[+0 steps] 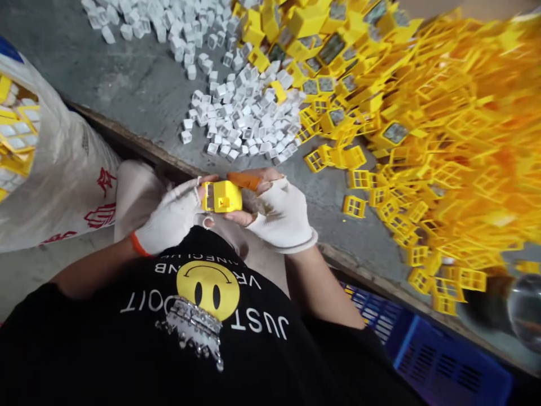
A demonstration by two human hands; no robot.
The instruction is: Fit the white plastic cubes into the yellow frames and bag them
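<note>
Grey workbench [139,84] is carrying heaps of white cubes [240,121] and yellow frames [443,152]; I am pinching a yellow block [222,196] between my gloved left hand [173,217] and right hand [281,211], fingers closing around it; its long axis is lying left-right, just off the bench edge.

Between your left hand [171,217] and right hand [281,211] sits the small block [222,196], with the table [139,84] beyond bearing loose cubes [243,121] left of heaped frames [443,141], a sack [54,169] leftward, a crate [439,361] lower right.
</note>
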